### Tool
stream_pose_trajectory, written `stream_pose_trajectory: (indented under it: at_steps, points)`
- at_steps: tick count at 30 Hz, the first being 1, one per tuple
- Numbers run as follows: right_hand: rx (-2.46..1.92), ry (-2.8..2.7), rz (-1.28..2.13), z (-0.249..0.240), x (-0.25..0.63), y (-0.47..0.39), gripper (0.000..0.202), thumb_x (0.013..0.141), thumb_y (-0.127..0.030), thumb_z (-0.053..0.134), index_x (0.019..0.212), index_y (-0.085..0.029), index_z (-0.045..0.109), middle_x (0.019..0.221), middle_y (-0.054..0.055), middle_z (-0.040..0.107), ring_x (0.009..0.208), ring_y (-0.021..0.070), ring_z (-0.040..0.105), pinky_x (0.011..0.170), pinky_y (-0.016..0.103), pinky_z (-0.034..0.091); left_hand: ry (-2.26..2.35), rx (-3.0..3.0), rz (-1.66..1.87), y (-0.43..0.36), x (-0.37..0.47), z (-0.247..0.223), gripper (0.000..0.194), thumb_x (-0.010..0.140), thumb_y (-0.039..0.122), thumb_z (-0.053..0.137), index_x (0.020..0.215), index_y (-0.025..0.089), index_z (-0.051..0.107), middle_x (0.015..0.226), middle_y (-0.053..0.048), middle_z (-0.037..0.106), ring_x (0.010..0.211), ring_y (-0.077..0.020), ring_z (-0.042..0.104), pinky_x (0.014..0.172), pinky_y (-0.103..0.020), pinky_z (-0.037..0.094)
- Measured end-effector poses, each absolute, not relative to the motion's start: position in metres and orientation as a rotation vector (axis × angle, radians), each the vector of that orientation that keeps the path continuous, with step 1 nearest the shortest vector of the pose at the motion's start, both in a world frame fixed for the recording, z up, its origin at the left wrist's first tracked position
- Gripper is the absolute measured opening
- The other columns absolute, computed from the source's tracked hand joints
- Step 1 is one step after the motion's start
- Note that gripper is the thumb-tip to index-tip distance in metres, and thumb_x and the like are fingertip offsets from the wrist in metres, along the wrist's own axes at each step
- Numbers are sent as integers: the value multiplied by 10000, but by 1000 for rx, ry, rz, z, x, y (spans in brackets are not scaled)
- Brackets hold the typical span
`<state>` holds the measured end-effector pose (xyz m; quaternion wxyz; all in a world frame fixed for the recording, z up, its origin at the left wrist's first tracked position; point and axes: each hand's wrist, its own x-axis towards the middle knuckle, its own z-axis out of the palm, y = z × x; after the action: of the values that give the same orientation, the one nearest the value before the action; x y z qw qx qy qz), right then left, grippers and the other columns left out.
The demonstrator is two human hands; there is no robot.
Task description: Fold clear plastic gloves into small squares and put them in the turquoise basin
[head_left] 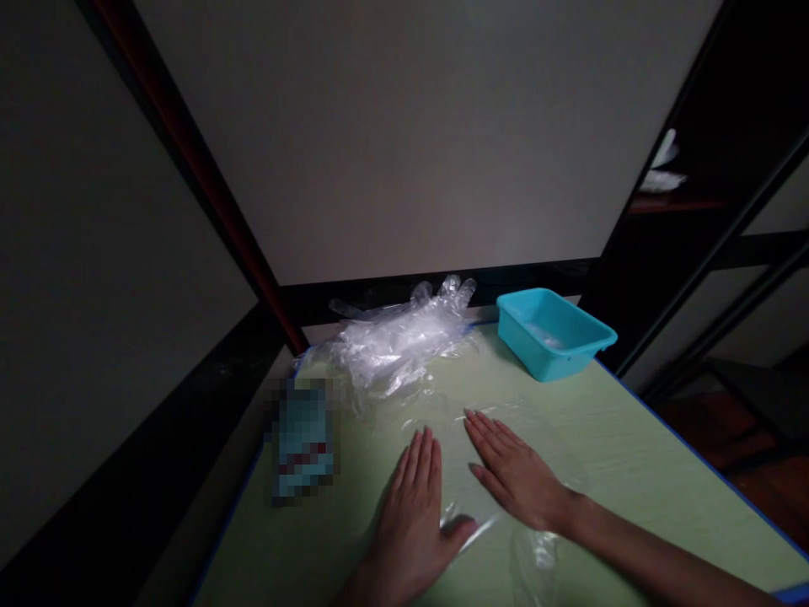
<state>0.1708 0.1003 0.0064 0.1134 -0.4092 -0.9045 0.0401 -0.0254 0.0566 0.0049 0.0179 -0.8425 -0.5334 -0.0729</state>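
A thin sheet of clear plastic film (471, 506) lies spread on the light green table (607, 438). My left hand (414, 523) rests flat on its left part, fingers stretched forward and thumb out to the right. Flat on the film's right part is my right hand (518, 476), with its fingers pointing up and left. Neither hand grips anything. Beyond my hands sits a crumpled heap of clear plastic gloves (404, 337). Another bit of clear plastic (537, 552) shows below my right wrist.
At the table's back right edge stands a turquoise basin (553, 337) with something clear inside. A blurred-out teal item (307, 438) lies at the left edge. Pale panels (404, 152) rise behind the table, and a dark shelf holds white items (663, 173) at the right.
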Motion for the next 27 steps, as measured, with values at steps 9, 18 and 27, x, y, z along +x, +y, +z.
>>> stream_pose_trajectory:
  at_steps: [9, 18, 27]
  points:
    - [-1326, -2622, -51, -1, 212, 111, 563, 905, -372, 264, 1377, -129, 77, 1415, 100, 163, 1289, 202, 161, 1027, 384, 248, -1670, -2644, -210, 58, -26, 7, 876, 723, 632, 412, 1328, 28, 219, 1402, -186, 144, 1286, -300, 114, 1023, -418, 247]
    - [-1426, -2567, -118, -5, 210, 113, 555, 902, -394, 242, 1359, -83, 188, 1403, 114, 201, 1286, 206, 173, 1025, 381, 251, -1562, -2724, -150, 78, -30, 14, 874, 731, 629, 404, 1320, 10, 220, 1400, -193, 153, 1290, -286, 111, 1034, -402, 226]
    - [-1557, -2516, -133, -3, 208, 119, 556, 898, -397, 239, 1336, -55, 255, 1391, 127, 227, 1274, 219, 211, 1020, 383, 258, -1534, -2747, -132, 99, -31, 18, 870, 725, 635, 404, 1322, 28, 223, 1404, -178, 161, 1292, -275, 117, 1036, -395, 214]
